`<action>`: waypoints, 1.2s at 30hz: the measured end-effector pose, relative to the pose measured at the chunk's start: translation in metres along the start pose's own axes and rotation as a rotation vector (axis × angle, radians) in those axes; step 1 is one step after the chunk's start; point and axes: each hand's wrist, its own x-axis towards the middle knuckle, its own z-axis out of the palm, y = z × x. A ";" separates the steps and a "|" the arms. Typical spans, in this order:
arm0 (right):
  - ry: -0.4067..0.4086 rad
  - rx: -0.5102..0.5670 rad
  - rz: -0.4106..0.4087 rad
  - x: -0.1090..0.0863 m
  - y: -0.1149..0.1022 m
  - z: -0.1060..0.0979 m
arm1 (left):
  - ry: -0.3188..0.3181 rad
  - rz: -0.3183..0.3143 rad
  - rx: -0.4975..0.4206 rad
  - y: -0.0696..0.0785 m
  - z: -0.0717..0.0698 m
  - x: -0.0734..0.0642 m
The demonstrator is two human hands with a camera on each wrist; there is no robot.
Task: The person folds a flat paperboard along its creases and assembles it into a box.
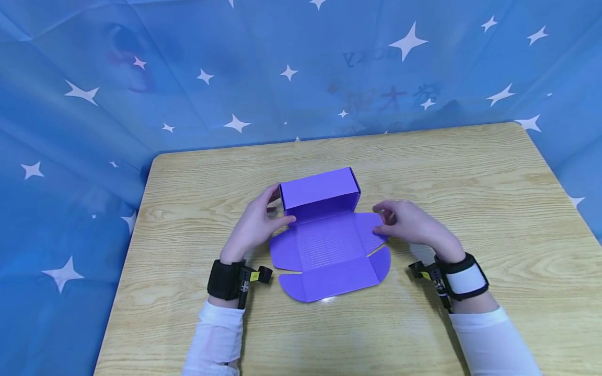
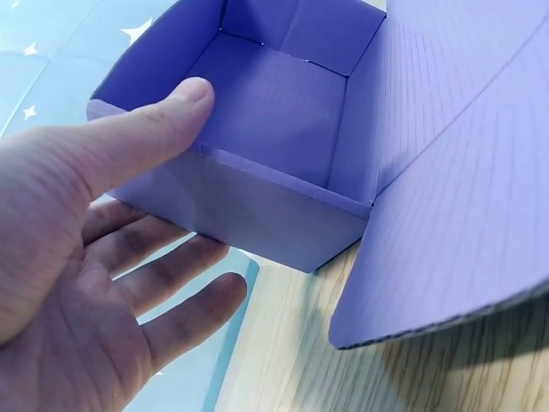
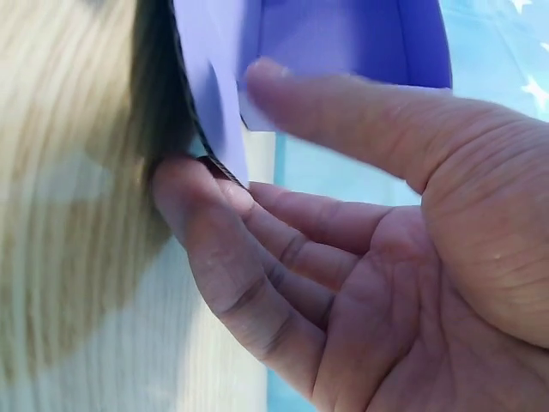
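Note:
A purple cardboard box (image 1: 320, 191) stands on the table, its open side towards me and its lid (image 1: 329, 245) folded out flat in front, side flaps spread. My left hand (image 1: 257, 222) holds the box's left end wall (image 2: 240, 202): the thumb hooks over the rim to the inside, the fingers lie along the outside. At the lid's right side flap (image 3: 210, 86), my right hand (image 1: 405, 223) has its thumb over the top face and its fingertips curled at the edge. The box's inside (image 2: 274, 103) shows nothing in it.
The light wood table (image 1: 470, 177) extends around the box on all sides. A blue curtain (image 1: 282, 68) with white stars hangs behind the table and at its sides. Black straps with small cameras (image 1: 264, 274) sit on both wrists.

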 end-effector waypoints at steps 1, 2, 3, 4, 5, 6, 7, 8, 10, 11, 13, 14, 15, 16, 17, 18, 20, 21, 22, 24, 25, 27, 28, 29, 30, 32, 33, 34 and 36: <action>-0.003 0.003 0.006 0.000 0.000 0.000 | 0.002 0.000 -0.001 0.000 0.000 0.000; -0.005 0.008 0.017 0.000 -0.001 0.001 | 0.002 0.001 -0.002 0.000 0.000 0.000; -0.007 0.008 0.022 0.001 -0.002 0.001 | 0.002 0.002 -0.002 0.000 0.000 0.000; -0.008 0.010 0.028 0.001 -0.002 0.002 | 0.002 0.003 -0.003 0.000 0.000 -0.001; -0.009 0.013 0.031 0.002 -0.002 0.002 | 0.002 0.000 -0.006 0.000 -0.001 -0.001; -0.009 0.017 0.036 0.002 -0.002 0.003 | 0.006 0.004 -0.003 0.000 -0.001 -0.001; -0.009 0.017 0.034 0.002 -0.002 0.003 | 0.008 0.009 -0.002 0.001 -0.002 -0.002; -0.011 0.018 0.035 0.003 -0.002 0.004 | 0.012 0.020 -0.003 0.002 -0.003 -0.003; -0.013 0.021 0.031 0.004 -0.002 0.004 | 0.024 0.053 0.011 0.005 -0.004 -0.004; -0.014 0.018 0.032 0.004 -0.003 0.003 | 0.031 0.072 0.026 0.007 -0.005 -0.004; -0.015 0.005 0.028 0.006 -0.003 0.000 | 0.042 0.114 0.068 0.012 -0.006 -0.004; -0.017 -0.006 0.025 0.007 -0.003 -0.002 | 0.046 0.131 0.092 0.014 -0.006 -0.004; -0.022 -0.020 0.021 0.009 -0.003 -0.004 | 0.048 0.141 0.119 0.017 -0.006 -0.004; -0.029 -0.036 0.017 0.012 -0.003 -0.008 | 0.051 0.143 0.143 0.019 -0.006 -0.005; -0.040 -0.053 0.010 0.015 -0.003 -0.011 | 0.054 0.142 0.166 0.022 -0.005 -0.006; -0.053 -0.065 0.000 0.019 -0.003 -0.014 | 0.059 0.138 0.184 0.024 -0.005 -0.008; -0.086 -0.089 -0.011 0.030 -0.002 -0.020 | 0.074 0.115 0.212 0.028 -0.001 -0.014; -0.103 -0.099 -0.018 0.036 -0.001 -0.023 | 0.084 0.102 0.225 0.030 0.001 -0.017; -0.119 -0.109 -0.026 0.043 0.000 -0.027 | 0.098 0.084 0.241 0.032 0.003 -0.021; -0.143 -0.125 -0.039 0.056 0.000 -0.032 | 0.129 0.049 0.262 0.037 0.008 -0.030; -0.150 -0.134 -0.046 0.063 0.000 -0.035 | 0.145 0.030 0.274 0.039 0.012 -0.034; -0.159 -0.154 -0.058 0.074 -0.002 -0.039 | 0.178 0.006 0.298 0.044 0.019 -0.042; -0.161 -0.161 -0.061 0.079 -0.003 -0.040 | 0.192 -0.003 0.306 0.046 0.022 -0.045; -0.160 -0.165 -0.063 0.083 -0.005 -0.041 | 0.207 -0.008 0.314 0.048 0.025 -0.048; -0.162 -0.166 -0.060 0.086 -0.006 -0.042 | 0.219 -0.011 0.325 0.049 0.028 -0.051; -0.158 -0.161 -0.056 0.090 -0.006 -0.043 | 0.227 -0.015 0.335 0.051 0.032 -0.054; -0.155 -0.153 -0.053 0.091 -0.006 -0.043 | 0.223 -0.020 0.334 0.052 0.032 -0.056; -0.149 -0.146 -0.055 0.092 -0.006 -0.042 | 0.215 -0.028 0.329 0.053 0.031 -0.057; -0.127 -0.120 -0.056 0.091 -0.005 -0.042 | 0.191 -0.049 0.309 0.054 0.026 -0.058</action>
